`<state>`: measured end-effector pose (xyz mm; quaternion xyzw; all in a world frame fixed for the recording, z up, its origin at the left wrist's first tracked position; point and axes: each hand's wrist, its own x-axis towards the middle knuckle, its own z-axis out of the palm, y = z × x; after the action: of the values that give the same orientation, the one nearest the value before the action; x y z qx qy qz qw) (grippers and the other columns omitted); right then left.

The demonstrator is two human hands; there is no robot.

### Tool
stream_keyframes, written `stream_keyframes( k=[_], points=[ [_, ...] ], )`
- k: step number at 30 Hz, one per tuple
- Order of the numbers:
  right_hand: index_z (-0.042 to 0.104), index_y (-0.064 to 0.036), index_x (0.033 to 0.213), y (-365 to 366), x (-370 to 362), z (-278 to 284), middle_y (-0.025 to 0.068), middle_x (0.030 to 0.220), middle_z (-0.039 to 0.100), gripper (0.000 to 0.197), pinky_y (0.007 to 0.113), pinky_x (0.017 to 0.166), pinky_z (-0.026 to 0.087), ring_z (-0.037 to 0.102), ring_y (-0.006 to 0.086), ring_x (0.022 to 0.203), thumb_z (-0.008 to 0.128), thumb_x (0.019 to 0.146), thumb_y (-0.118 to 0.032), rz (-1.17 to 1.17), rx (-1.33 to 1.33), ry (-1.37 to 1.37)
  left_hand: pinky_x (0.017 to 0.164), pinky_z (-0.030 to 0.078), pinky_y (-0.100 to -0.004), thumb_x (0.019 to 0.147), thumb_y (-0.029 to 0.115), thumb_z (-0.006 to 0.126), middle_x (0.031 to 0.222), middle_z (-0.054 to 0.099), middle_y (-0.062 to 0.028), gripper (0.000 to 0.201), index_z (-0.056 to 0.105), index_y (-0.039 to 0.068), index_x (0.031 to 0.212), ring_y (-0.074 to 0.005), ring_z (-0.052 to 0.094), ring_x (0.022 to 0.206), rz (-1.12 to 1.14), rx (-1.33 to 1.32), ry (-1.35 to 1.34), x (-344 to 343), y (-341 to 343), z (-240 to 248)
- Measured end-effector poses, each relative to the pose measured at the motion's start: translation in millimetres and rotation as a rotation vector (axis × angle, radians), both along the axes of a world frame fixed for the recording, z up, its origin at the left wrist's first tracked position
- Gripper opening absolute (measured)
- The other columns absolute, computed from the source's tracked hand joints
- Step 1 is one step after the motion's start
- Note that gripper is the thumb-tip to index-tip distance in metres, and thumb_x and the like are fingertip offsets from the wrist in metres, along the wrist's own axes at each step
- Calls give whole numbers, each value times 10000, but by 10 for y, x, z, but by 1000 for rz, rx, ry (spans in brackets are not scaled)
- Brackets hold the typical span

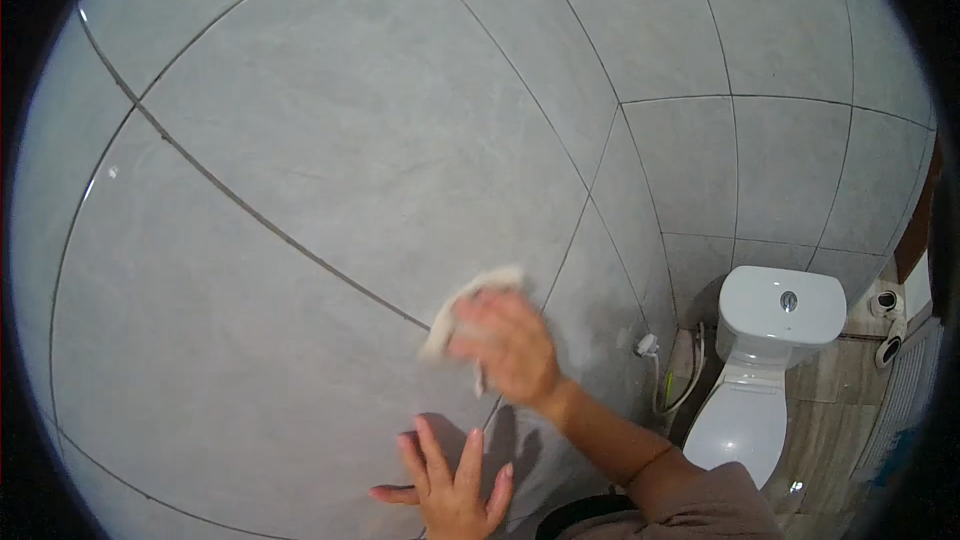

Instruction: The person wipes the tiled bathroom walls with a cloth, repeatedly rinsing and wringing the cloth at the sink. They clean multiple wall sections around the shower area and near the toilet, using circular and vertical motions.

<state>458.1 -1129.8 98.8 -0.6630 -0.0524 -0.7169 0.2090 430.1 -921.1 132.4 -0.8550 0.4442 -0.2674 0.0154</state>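
Observation:
Grey wall tiles with dark joints fill most of the head view. My right hand presses a cream-coloured cloth against the tiles, over the spot where a long slanting joint meets it. The hand and cloth are smeared by motion, and a loose end of the cloth hangs below the fingers. Lower down, my left hand rests on the wall with its fingers spread and nothing in them.
At the right stands a white toilet with its lid down. A white valve with a pale hose sits on the wall beside it. Two white pipe ends rise near the wood-look floor.

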Motion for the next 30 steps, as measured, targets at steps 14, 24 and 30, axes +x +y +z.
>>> stream_keyframes(
  k=[14, 24, 30],
  points=[
    [549, -61, 1202, -275, -180, -203, 158, 1304, 486, 537, 382, 1015, 355, 434, 306, 1238, 421, 722, 144, 63, 218, 221, 956, -241, -606, 791, 355, 589, 1439, 307, -203, 519, 532, 151, 1264, -405, 141, 1371, -107, -140, -61, 70, -389, -104],
    [458, -4, 1276, -1199, 344, -1751, 186, 1281, 470, 539, 363, 1026, 345, 449, 310, 1209, 371, 762, 128, -25, 1214, -11, 833, -255, -684, 755, 301, 662, 1449, 181, -306, 636, 456, 85, 1316, -496, 30, 1353, -135, -145, 292, -38, -849, -176],
    [484, -38, 1257, -1724, 182, -427, 160, 1276, 486, 553, 389, 1047, 312, 450, 321, 1200, 370, 745, 137, 46, 551, -6, 859, -230, -685, 771, 298, 647, 1438, 154, -340, 617, 455, 73, 1312, -522, -21, 1340, -157, -143, 290, -40, -1440, -160]
  ],
)
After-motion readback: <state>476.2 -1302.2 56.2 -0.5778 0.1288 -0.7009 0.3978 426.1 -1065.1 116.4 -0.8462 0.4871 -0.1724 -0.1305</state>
